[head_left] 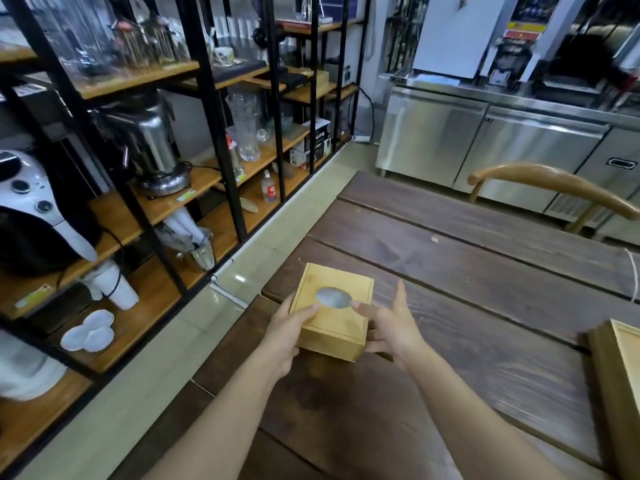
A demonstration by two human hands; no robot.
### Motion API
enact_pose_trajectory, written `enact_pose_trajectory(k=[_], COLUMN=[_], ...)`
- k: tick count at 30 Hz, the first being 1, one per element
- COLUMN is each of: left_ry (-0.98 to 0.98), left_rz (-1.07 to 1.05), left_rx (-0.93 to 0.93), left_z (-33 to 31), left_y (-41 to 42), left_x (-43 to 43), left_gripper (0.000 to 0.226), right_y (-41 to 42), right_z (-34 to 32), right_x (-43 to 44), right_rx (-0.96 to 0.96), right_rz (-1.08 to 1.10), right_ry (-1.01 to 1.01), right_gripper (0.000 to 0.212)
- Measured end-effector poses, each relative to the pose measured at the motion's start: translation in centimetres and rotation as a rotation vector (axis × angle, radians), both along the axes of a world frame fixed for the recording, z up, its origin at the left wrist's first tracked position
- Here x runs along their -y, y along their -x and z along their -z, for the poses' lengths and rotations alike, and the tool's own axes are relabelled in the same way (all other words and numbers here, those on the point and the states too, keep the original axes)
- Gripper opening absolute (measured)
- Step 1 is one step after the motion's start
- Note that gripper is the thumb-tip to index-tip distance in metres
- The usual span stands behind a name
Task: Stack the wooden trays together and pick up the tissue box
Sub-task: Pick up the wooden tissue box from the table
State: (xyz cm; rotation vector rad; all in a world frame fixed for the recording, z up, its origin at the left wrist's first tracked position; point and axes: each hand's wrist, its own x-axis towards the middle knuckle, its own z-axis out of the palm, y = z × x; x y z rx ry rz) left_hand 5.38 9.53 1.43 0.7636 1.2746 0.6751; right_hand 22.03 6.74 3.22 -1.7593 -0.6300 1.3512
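Note:
A light wooden tissue box [334,318] with an oval opening on top is near the left edge of the dark wooden table [485,271]. My left hand [289,332] grips its left side, thumb on the top. My right hand [389,329] presses against its right side with the fingers spread, thumb near the opening. I cannot tell whether the box rests on the table or is lifted. At the right edge of the view, wooden trays [620,375] lie on the table, largely cut off by the frame.
Black metal shelving [207,116] with wooden boards fills the left, holding glassware, a steel kettle, paper cups and white dishes. A wooden chair back [554,183] stands beyond the table. Stainless steel cabinets [485,143] line the far wall. A tiled floor strip runs between shelves and table.

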Motion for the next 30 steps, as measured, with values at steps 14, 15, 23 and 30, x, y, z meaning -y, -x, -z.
enact_pose_trajectory(k=[14,15,23,30], left_ry=[-0.043,-0.03,0.033,0.079], left_rz=[-0.048,-0.064,-0.239,-0.301], left_rx=[-0.207,-0.211,-0.216,-0.189], left_z=[-4.3,-4.1,-2.9,-1.5], left_y=[13.4,14.5,20.8,23.3], left_x=[4.1,4.9,9.8,12.7], left_gripper=[0.004,0.004,0.003,0.013], right_y=[10.7,11.6,17.9,20.4], right_z=[-2.3,-2.2,0.2,1.0], right_x=[3.0,3.5,6.5,8.7], right_rx=[-0.041,-0.058,-0.109,-0.078], right_rz=[-0.435,-0.46,-0.572,-0.625], right_ry=[-0.001,0.013,0.104,0.138], right_gripper=[0.054,0.052,0.047,0.045])
